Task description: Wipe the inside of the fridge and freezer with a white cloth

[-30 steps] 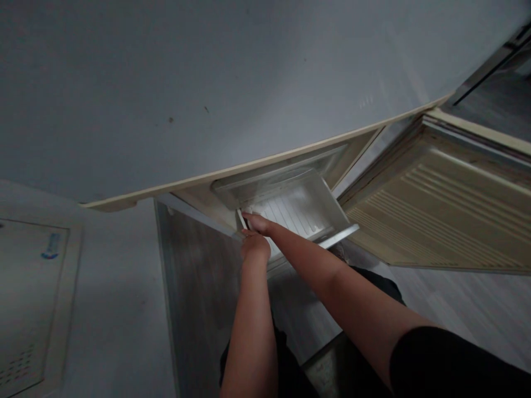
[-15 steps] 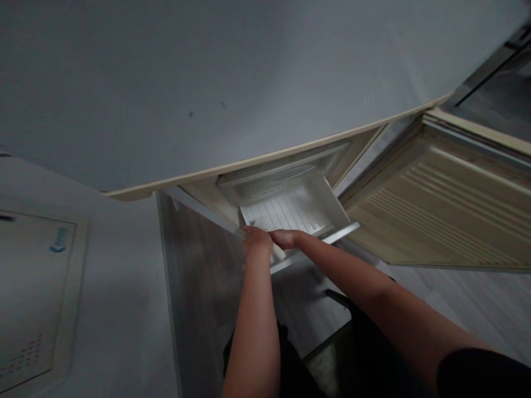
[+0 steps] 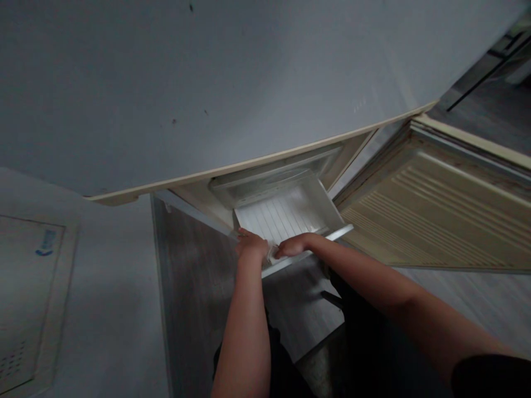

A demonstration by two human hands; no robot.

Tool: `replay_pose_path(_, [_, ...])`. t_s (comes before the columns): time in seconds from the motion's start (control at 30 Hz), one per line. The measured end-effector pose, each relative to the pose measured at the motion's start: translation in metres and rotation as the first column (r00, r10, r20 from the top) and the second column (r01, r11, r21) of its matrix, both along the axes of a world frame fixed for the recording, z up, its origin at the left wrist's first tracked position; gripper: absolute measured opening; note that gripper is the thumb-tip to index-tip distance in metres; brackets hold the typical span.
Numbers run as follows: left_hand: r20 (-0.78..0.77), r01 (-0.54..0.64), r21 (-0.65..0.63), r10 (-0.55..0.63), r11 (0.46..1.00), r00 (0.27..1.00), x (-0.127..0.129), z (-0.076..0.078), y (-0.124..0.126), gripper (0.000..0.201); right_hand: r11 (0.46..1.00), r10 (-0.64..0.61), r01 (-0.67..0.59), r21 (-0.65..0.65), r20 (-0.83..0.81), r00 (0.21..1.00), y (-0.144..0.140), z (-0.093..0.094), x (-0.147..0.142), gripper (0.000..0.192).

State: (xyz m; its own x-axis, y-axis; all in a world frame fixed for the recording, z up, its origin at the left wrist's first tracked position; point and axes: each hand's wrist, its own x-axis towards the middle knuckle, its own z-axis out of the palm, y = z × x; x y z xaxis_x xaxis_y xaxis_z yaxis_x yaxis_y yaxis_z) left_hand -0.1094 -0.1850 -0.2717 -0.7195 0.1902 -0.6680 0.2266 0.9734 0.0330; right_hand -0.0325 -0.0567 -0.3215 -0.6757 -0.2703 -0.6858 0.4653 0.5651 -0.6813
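A white plastic drawer (image 3: 290,213) with a ribbed floor is pulled out from the bottom of a fridge (image 3: 207,83). My left hand (image 3: 250,246) grips the drawer's front left corner. My right hand (image 3: 294,245) rests on the front rim beside it, fingers curled over the edge. A small white object lies between the two hands; I cannot tell what it is. The drawer looks empty inside.
The fridge's open door (image 3: 435,210), cream and ribbed on its inner side, swings out to the right. A grey wood-pattern floor (image 3: 194,287) lies below. A white appliance (image 3: 37,287) with a blue label stands at the left. My dark-clothed legs are beneath the arms.
My right hand has drawn back from inside the drawer to its front rim. The left hand has stayed at the front left corner.
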Motion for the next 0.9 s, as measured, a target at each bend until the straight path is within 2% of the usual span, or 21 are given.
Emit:
replay_pose_path(0.07, [0.003,0.002,-0.001,-0.002,1.000,1.000,0.000,-0.001,-0.001,0.101,0.996,0.016,-0.022,0.081,0.068,0.998,0.026,0.009,0.010,0.025])
replay_pose_path(0.13, [0.006,0.005,-0.008,-0.005,1.000,1.000,0.000,-0.002,-0.001,0.103,0.972,0.039,-0.053,0.230,0.068,0.997,0.053,0.012,0.024,0.024])
replay_pose_path(0.27, [0.010,0.021,-0.013,-0.021,1.000,1.000,-0.001,-0.003,0.000,0.106,0.853,0.117,-0.128,0.506,0.054,0.992,0.105,0.010,0.049,0.017])
replay_pose_path(0.37, [0.013,0.025,-0.006,-0.025,1.000,1.000,-0.001,-0.001,-0.001,0.107,0.810,0.120,-0.100,0.578,0.003,0.993,0.134,0.014,0.058,0.027])
replay_pose_path(0.47, [0.021,0.035,-0.015,-0.034,0.999,0.999,-0.001,0.001,-0.002,0.107,0.772,0.174,-0.053,0.633,-0.131,0.976,0.145,0.028,0.057,0.043])
replay_pose_path(0.53, [0.024,0.045,-0.020,-0.045,0.999,0.999,-0.001,0.001,-0.002,0.106,0.763,0.311,-0.086,0.640,-0.247,0.918,0.145,0.035,0.055,0.046])
replay_pose_path(0.57, [0.024,0.051,-0.020,-0.051,0.998,0.998,-0.001,0.001,-0.002,0.106,0.740,0.417,-0.148,0.656,-0.274,0.867,0.144,0.036,0.055,0.044])
replay_pose_path(0.6, [0.019,0.056,-0.019,-0.056,0.998,0.998,-0.001,0.001,-0.003,0.105,0.694,0.523,-0.223,0.685,-0.266,0.810,0.143,0.035,0.055,0.040])
replay_pose_path(0.67, [0.008,0.072,-0.017,-0.071,0.997,0.997,-0.001,-0.001,-0.003,0.105,0.562,0.666,-0.340,0.754,-0.168,0.727,0.145,0.028,0.055,0.032])
replay_pose_path(0.7, [0.005,0.079,-0.018,-0.079,0.997,0.997,-0.001,-0.001,-0.003,0.106,0.502,0.693,-0.369,0.782,-0.109,0.713,0.148,0.022,0.056,0.027])
replay_pose_path(0.73, [-0.001,0.084,-0.021,-0.084,0.996,0.996,-0.001,-0.002,-0.003,0.106,0.468,0.692,-0.378,0.799,-0.065,0.719,0.152,0.016,0.055,0.022])
replay_pose_path(0.77, [-0.007,0.086,-0.025,-0.086,0.996,0.996,0.000,-0.003,-0.003,0.107,0.455,0.678,-0.366,0.812,-0.050,0.733,0.156,0.010,0.054,0.020])
replay_pose_path(0.83, [-0.020,0.078,-0.027,-0.079,0.997,0.997,0.000,-0.005,-0.002,0.109,0.469,0.639,-0.299,0.831,-0.086,0.765,0.166,0.001,0.046,0.021])
replay_pose_path(0.9, [-0.057,0.056,-0.016,-0.057,0.998,0.997,-0.001,-0.008,0.000,0.103,0.536,0.548,-0.182,0.824,-0.175,0.818,0.172,-0.005,0.032,0.027])
